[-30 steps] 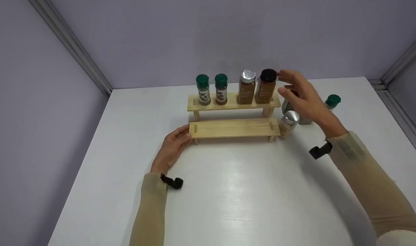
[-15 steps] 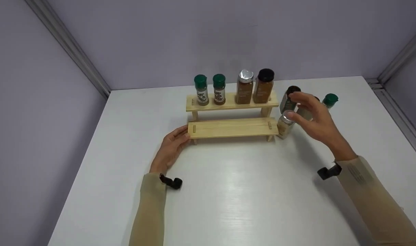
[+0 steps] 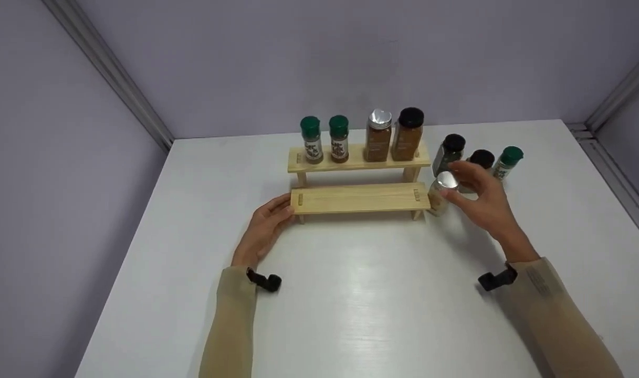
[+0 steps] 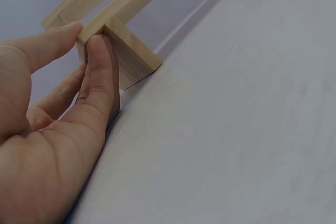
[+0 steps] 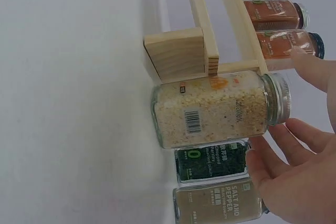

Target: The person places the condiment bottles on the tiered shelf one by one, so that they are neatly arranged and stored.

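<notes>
At the left end of a two-tier wooden spice rack [image 3: 359, 198], my left hand [image 3: 261, 229] holds the lower board. In the left wrist view its thumb lies at the board's end and fingers [image 4: 101, 72] reach under it, by the leg. My right hand [image 3: 482, 202] is around the silver cap of a glass spice jar [image 5: 212, 109] with pale granules, thumb and fingers spread. That jar stands upright on the table, beside the rack's right end. Two green-capped shakers [image 3: 312, 140] [image 3: 339, 139] and two brown-filled jars [image 3: 378, 136] [image 3: 407, 135] stand on the upper tier.
Behind my right hand stand a black-capped jar of green flakes [image 3: 449, 152], a black-capped salt and pepper jar [image 5: 218, 203] and a green-capped shaker [image 3: 508, 160]. A pale wall [image 3: 245, 68] rises behind the white table [image 3: 351, 294].
My right hand has come down from beside the dark-capped jar on the upper tier to the silver-capped jar on the table. My left hand stays on the rack.
</notes>
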Tool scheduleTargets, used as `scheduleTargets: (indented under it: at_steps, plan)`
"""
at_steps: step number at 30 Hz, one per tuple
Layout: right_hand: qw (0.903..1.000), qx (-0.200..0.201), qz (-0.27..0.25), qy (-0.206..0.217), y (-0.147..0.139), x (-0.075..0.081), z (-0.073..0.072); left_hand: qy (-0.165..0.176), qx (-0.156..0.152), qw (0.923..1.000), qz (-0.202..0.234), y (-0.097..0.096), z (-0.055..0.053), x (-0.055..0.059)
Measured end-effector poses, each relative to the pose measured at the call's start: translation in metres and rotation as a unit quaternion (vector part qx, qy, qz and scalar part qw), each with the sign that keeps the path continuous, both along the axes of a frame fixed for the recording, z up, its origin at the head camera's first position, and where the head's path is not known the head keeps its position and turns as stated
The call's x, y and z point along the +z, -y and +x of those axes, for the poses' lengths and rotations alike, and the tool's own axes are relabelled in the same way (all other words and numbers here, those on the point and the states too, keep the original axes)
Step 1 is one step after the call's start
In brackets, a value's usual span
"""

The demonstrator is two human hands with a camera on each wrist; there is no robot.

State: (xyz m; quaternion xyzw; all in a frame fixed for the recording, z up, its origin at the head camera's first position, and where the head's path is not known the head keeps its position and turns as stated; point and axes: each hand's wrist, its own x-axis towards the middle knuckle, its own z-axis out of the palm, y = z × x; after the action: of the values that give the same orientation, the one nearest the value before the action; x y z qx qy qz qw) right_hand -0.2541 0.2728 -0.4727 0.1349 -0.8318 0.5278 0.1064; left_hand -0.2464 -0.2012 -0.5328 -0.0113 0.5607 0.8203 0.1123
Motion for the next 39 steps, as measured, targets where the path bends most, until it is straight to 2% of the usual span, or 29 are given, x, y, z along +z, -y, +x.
scheduleTargets:
  at_steps: [8,14,23,31,39]
  plan:
    - [0.9987,-0.016,-0.029,0.039,0.005,-0.012,0.002,0.004,-0.004,1.0000,-0.003,-0.004,0.001,-0.001]
    - [0.9975,-0.028,-0.059,0.025,0.006,-0.021,-0.001,0.000,-0.001,1.0000,-0.005,-0.004,0.001,-0.001]
    - [0.9956,-0.066,-0.066,0.010,0.013,-0.025,0.001,0.004,0.000,0.9999,-0.010,-0.001,0.001,-0.003]
    - [0.9942,-0.065,-0.085,-0.011,0.013,-0.024,-0.002,0.002,0.002,1.0000,-0.003,-0.002,0.000,-0.004]
    - [0.9933,-0.079,-0.082,-0.021,0.012,-0.010,-0.001,-0.005,0.001,0.9997,-0.023,0.000,-0.001,-0.001]
